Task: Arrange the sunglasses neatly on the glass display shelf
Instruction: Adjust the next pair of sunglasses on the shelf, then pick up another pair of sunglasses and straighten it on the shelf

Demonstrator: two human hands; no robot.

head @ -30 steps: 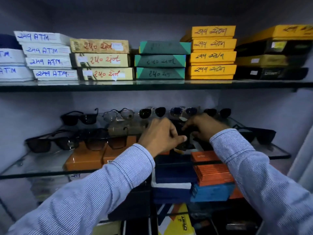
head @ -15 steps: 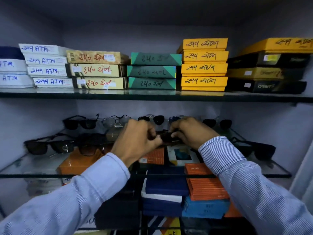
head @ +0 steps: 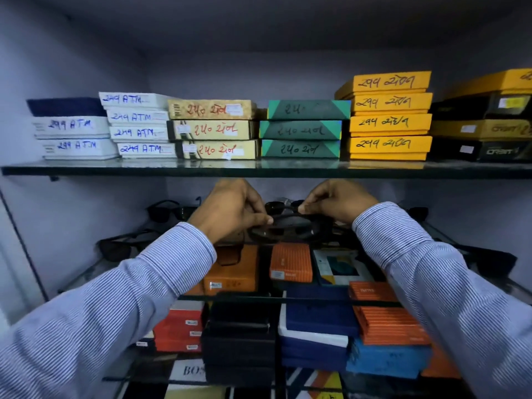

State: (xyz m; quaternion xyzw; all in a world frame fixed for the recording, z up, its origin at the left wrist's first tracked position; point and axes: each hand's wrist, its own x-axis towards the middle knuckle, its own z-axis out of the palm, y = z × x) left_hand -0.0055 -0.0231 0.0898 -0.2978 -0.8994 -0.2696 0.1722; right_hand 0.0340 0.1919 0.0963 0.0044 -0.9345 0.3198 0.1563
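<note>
Both hands hold one pair of dark sunglasses [head: 283,226] above the middle glass display shelf [head: 83,279]. My left hand [head: 230,210] pinches its left end; my right hand [head: 338,201] pinches the right end near the hinge. More dark sunglasses stand on the shelf: one pair at the back left [head: 169,210], one at the left front [head: 121,246], one at the far right [head: 489,260], and another pair [head: 276,205] just behind the held one. My arms hide the rest of the row.
The upper glass shelf [head: 259,168] sits close above my hands, loaded with stacked labelled boxes: white, beige, green [head: 302,129], yellow [head: 388,122] and black. Orange [head: 290,262], blue and black boxes are stacked below the display shelf.
Both hands have risen with the sunglasses toward the upper shelf, and the camera has tilted up so the shelves sit lower in view. A second ago the hands were lower, at the shelf's middle.
</note>
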